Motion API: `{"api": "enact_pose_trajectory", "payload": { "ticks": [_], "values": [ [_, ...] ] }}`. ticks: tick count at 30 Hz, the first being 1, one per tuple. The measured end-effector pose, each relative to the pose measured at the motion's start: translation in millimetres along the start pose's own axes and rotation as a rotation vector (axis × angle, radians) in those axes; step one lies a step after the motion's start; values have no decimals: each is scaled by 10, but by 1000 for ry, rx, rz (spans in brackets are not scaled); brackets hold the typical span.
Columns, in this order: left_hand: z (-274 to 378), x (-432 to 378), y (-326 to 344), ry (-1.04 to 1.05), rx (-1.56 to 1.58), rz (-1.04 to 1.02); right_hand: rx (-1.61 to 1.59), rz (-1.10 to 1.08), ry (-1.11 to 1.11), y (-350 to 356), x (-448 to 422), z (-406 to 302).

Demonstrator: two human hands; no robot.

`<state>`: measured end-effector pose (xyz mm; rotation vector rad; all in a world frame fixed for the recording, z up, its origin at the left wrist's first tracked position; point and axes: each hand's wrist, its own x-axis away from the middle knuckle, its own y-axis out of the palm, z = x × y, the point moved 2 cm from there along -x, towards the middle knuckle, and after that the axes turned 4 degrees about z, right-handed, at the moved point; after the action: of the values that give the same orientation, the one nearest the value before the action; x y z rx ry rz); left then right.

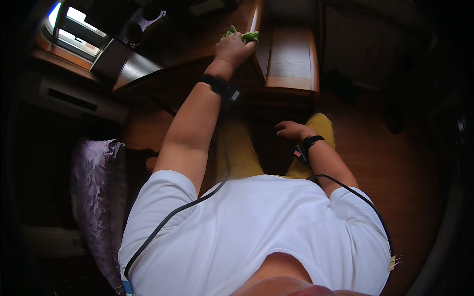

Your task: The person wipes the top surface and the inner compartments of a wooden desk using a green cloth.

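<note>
My left hand (232, 47) grips a crumpled green cloth (250, 37). Parts of the cloth stick out on both sides of the fingers, and the palm hides the rest. The arm is stretched forward over a brown wooden desk (196, 50), with the hand close to a raised wooden edge (255, 16). My right hand (292, 129) hangs above my right knee in yellow trousers (323, 124). It holds nothing, and its fingers are loosely bent and slightly apart.
A lower wooden surface (290, 55) adjoins the desk on the right. Black cables (185, 208) run from both wrist straps along my arms. At left stands a purple patterned fabric-covered thing (98, 192), with a window (79, 31) beyond. Wooden floor (374, 155) lies at right.
</note>
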<state>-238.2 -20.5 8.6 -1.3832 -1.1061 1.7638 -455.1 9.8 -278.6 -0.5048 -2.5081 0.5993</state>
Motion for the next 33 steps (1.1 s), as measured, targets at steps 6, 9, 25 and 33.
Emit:
{"api": "enact_pose_trajectory", "payload": {
  "ticks": [6,9,25,33],
  "values": [
    [-100,-302,155,73,51,-116,-28,-5,-29,59,-55,24],
    [-307,-549,331,136,145,-151,-97,-36,-48,87,-109,53],
    [-1781,-932,385,-60,82,-169,-101,-9,105,45,-8,-15],
    [-2895,-634,47,-319,-36,107,-141,-87,251,100,-60,-119]
  ]
}}
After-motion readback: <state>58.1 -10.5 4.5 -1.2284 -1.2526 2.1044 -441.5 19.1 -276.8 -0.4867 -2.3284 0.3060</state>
